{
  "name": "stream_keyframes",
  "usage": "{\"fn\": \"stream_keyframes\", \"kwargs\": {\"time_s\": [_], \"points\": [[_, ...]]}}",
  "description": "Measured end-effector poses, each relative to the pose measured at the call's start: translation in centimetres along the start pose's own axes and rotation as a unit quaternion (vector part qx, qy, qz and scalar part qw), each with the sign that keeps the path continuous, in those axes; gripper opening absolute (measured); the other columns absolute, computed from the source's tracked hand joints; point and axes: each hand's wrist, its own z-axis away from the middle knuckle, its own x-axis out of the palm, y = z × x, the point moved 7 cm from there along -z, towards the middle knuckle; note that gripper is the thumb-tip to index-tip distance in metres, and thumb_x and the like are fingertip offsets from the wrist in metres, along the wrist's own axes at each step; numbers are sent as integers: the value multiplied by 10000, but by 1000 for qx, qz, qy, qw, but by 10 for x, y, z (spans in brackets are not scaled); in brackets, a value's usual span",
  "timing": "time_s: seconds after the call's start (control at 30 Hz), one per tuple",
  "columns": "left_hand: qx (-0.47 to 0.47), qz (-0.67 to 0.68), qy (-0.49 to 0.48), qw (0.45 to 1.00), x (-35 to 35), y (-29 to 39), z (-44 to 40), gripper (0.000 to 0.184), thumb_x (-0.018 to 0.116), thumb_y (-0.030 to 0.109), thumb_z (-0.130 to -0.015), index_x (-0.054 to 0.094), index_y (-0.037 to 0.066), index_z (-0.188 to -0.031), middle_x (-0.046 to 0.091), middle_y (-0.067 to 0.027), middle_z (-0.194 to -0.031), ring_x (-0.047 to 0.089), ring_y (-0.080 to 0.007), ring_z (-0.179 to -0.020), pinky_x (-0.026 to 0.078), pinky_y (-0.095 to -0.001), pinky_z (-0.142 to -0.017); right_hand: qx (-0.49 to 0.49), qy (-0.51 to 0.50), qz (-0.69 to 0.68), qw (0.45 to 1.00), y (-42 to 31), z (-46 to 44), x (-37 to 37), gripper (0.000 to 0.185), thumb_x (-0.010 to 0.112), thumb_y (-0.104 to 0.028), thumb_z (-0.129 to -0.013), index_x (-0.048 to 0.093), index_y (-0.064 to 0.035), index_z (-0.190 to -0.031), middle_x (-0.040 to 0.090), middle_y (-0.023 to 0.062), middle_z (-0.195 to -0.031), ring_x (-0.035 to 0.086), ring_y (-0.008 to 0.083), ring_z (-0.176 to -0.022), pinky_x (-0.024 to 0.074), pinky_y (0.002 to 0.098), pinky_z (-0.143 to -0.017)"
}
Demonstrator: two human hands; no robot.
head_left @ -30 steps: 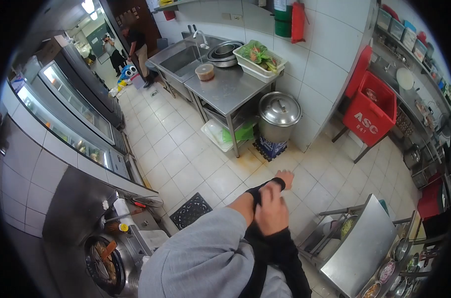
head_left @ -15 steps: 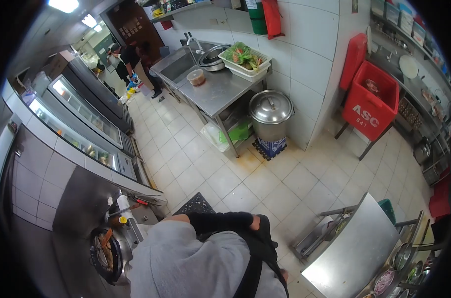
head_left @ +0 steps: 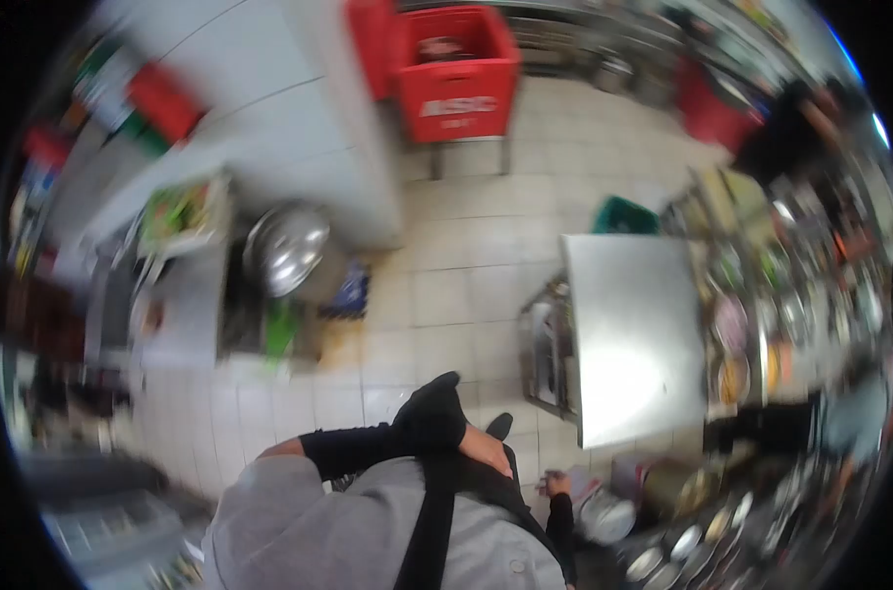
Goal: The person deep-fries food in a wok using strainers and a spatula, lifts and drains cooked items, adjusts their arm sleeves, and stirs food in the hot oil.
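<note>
The left hand (head_left: 487,452) lies against the apron (head_left: 446,476), its opening unclear; the right hand (head_left: 556,483), partly curled, is near the pot (head_left: 608,518). Any hold cannot be told. Slow movements are safest here.

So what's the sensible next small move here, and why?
Perhaps draw the right hand in toward the black apron: it appears close to a round metal pot, while the left hand lies across the body.

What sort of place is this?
Probably a commercial kitchen: there's a big lidded stockpot, a metal-topped worktable and a batch of leafy greens.
</note>
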Motion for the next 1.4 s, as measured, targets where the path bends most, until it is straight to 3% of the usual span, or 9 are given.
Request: {"fn": "stream_keyframes", "kwargs": {"time_s": [0.17, 0.23, 0.33, 0.47, 0.67, 0.8, 1.1, 1.27, 1.4], "points": [[-18, 35, -158, 987, -17, 23, 50, 483, 478, 390, -986, 576, 10, -1269, 610, -140, -1238, 548, -204, -1161, 397, -329, -1002, -4, 157, -341, 927, -40, 56, 104, 337, 488, -8, -862, 558, 5, -1191, 671, 203, -932, 679, 336, -631, 551, 381, -503], [-31, 36, -218, 975, -19, 28, 61, 499, 469, 401, -990, 561, 11, -1287, 594, -144, -1261, 533, -206, -1182, 385, -328, -1017, -3, 98, -273, 957, -36, 77, 172, 319, 540, -65, -838, 620, -6, -1141, 691, 195, -905, 690, 325, -676, 563, 398, -581], [-45, 28, -304, 951, -5, 37, 62, 523, 455, 416, -994, 537, 11, -1314, 572, -149, -1295, 511, -209, -1214, 366, -327, -1040, -129, 94, 69, 985, -45, 120, 221, 282, 593, -143, -808, 690, -12, -1038, 708, 183, -883, 700, 289, -734, 563, 386, -683], [-49, 0, -420, 906, 38, 44, 55, 556, 437, 437, -1001, 506, 11, -1351, 541, -156, -1341, 481, -212, -1257, 341, -325, -1070, -4, 289, -56, 956, -17, 153, 220, 264, 612, -179, -784, 727, -38, -976, 718, 165, -880, 703, 255, -806, 552, 370, -765], [-125, -29, -581, 804, 99, 41, 65, 626, 380, 491, -1013, 413, 30, -1435, 413, -147, -1473, 354, -242, -1371, 231, -343, -1150, 156, 341, -62, 925, 66, 167, 281, 253, 606, -175, -770, 745, -82, -959, 720, 153, -912, 697, 301, -898, 545, 401, -841], [-159, -97, -606, 773, 142, 40, 71, 616, 380, 469, -1017, 435, -1, -1410, 433, -149, -1460, 376, -229, -1358, 239, -333, -1151, 111, 286, -73, 949, 68, 195, 327, 259, 598, -202, -766, 751, -96, -946, 713, 157, -958, 684, 321, -938, 534, 403, -876], [-251, -153, -670, 682, 289, -10, 116, 607, 356, 468, -1022, 425, 20, -1427, 423, -153, -1466, 344, -228, -1386, 217, -321, -1156, 164, 322, -212, 908, 165, 237, 420, 288, 585, -198, -752, 733, -111, -983, 695, 172, -1027, 649, 361, -1000, 517, 456, -872], [-258, -198, -716, 617, 372, -45, 154, 613, 418, 481, -997, 401, 76, -1457, 384, -120, -1501, 290, -234, -1418, 188, -344, -1164, 159, 448, -310, 823, 217, 306, 492, 273, 589, -200, -722, 748, -56, -892, 688, 232, -981, 662, 386, -960, 524, 462, -851], [-248, -218, -740, 587, 429, -67, 170, 561, 452, 463, -994, 480, 83, -1406, 474, -99, -1434, 394, -227, -1353, 276, -329, -1125, 266, 415, -378, 784, 254, 354, 590, 280, 591, -222, -715, 741, -71, -897, 704, 179, -955, 668, 395, -914, 534, 470, -821]]}}
